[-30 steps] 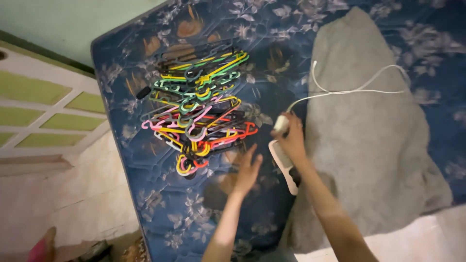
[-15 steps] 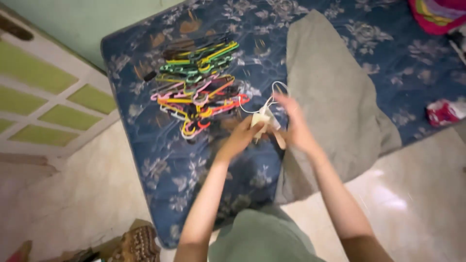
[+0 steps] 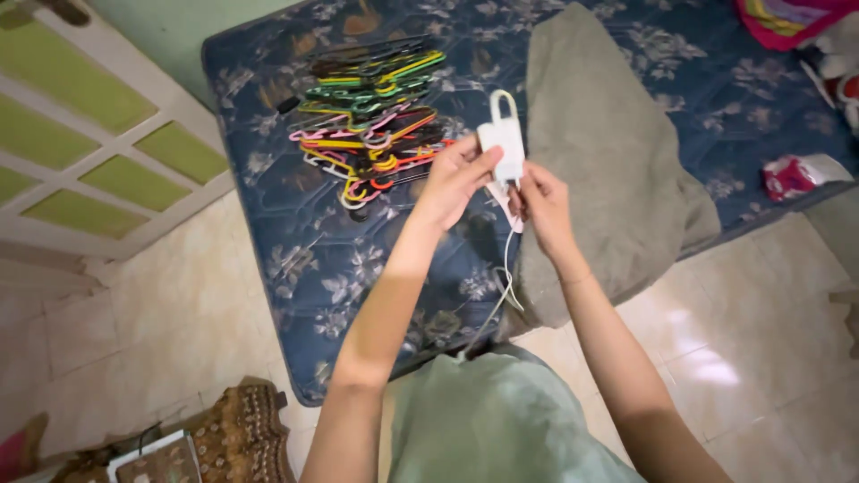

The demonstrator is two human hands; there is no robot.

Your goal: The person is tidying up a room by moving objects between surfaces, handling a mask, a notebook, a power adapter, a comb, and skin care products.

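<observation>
Your left hand (image 3: pixel 455 179) grips the white charger (image 3: pixel 502 148), fingers closed round its left side, above the blue mattress (image 3: pixel 295 259), just right of the hanger pile (image 3: pixel 371 116). Right hand (image 3: pixel 540 199) is pinched shut on the cable (image 3: pixel 506 268) just below the block; the rest hangs toward you. Looks like you're coiling it, so keep the block steady w/ the left, feed even loops w/ the right, no sharp kinks near the plug end. Gray blanket (image 3: pixel 608 152) lies right of your hands.
</observation>
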